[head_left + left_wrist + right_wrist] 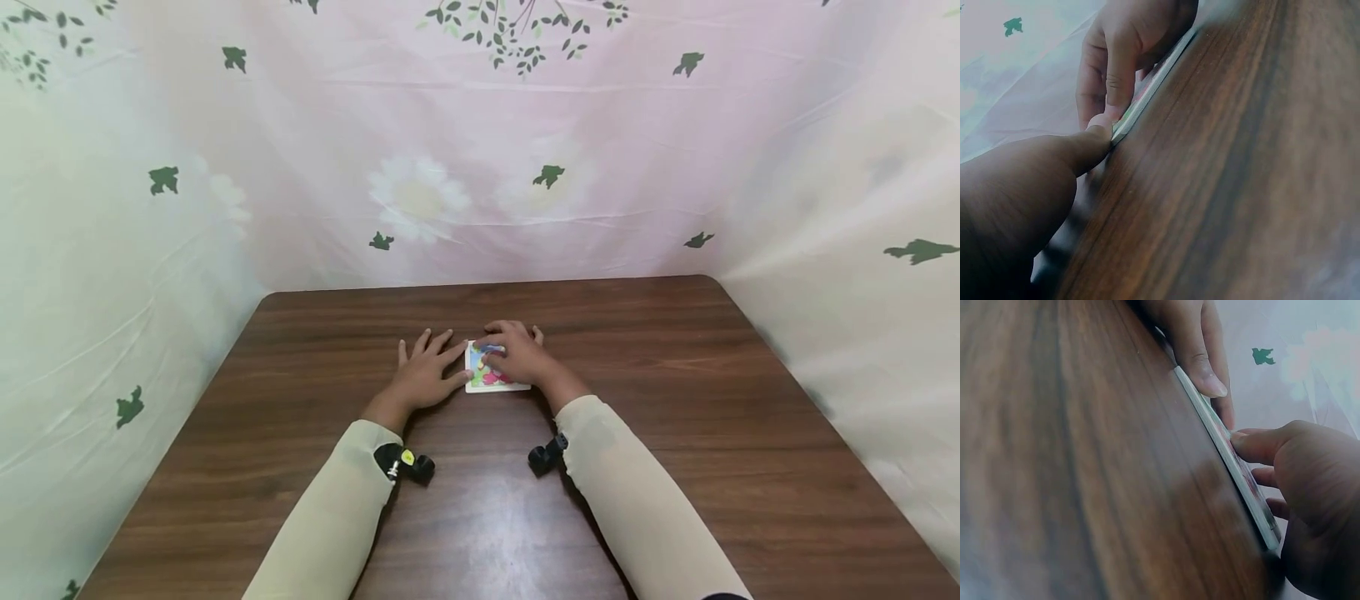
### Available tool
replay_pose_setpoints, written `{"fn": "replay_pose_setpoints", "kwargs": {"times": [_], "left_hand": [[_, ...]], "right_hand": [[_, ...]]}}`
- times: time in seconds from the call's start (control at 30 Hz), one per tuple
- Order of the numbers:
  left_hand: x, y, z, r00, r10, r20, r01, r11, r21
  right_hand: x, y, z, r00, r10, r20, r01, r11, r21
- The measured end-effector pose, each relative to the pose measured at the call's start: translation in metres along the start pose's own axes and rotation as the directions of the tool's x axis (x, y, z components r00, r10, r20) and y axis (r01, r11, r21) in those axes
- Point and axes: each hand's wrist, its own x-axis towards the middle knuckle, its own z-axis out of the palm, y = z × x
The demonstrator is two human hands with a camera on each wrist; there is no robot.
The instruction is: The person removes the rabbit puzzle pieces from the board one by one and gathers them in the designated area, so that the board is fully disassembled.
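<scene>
A small, flat picture board [477,385] with a white border and a bright pink, green and blue picture lies on the table. My left hand [424,377] is spread at its left side, thumb and index fingertip right at the edge. In the left wrist view the left thumb [1092,147] overlaps the board's near corner. Over the board reaches my right hand [522,354], covering much of the picture's upper right. Its thumb [1254,445] touches the picture face in the right wrist view, with other fingers beyond. The board's pale, thick edge [1210,428] shows there too.
The brown wood-grain table [480,517] has rounded far corners. A printed cloth [480,125] with flowers, leaves and green birds hangs behind it and along both sides. Small black cameras are strapped at the left wrist [422,470] and right wrist [542,460].
</scene>
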Motion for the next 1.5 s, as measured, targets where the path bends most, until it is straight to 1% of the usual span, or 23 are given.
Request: {"fn": "replay_pose_setpoints", "kwargs": {"times": [0.17, 0.33, 0.57, 0.8, 0.97, 1.23, 1.5], "left_hand": [[0.000, 0.003, 0.000, 1.000, 0.007, 0.012, -0.007, 1.000, 0.011], [-0.001, 0.006, 0.000, 1.000, 0.008, 0.024, -0.008, 1.000, 0.003], [-0.001, 0.006, 0.003, 1.000, 0.005, 0.025, -0.005, 1.000, 0.020], [-0.004, 0.008, 0.000, 0.999, 0.002, 0.033, -0.002, 1.000, 0.010], [-0.004, 0.007, -0.001, 1.000, -0.002, 0.027, 0.002, 1.000, 0.011], [-0.006, 0.003, -0.001, 1.000, -0.001, 0.027, 0.000, 1.000, 0.019], [-0.009, 0.001, -0.004, 1.000, 0.000, 0.026, -0.001, 1.000, 0.020]], "right_hand": [[-0.003, -0.001, 0.002, 1.000, 0.014, -0.008, -0.014, 1.000, -0.013], [-0.006, -0.001, 0.004, 1.000, 0.023, -0.016, -0.023, 1.000, -0.018], [-0.008, 0.001, 0.007, 0.999, 0.026, -0.038, -0.026, 1.000, -0.003], [-0.011, 0.000, 0.008, 0.999, 0.023, -0.030, -0.022, 1.000, 0.016], [-0.011, -0.002, 0.008, 0.999, 0.018, -0.039, -0.018, 1.000, 0.008], [-0.009, -0.010, 0.008, 0.998, 0.050, -0.030, -0.050, 0.999, -0.005], [-0.005, -0.014, 0.014, 0.993, 0.080, -0.084, -0.078, 0.997, 0.019]]}}
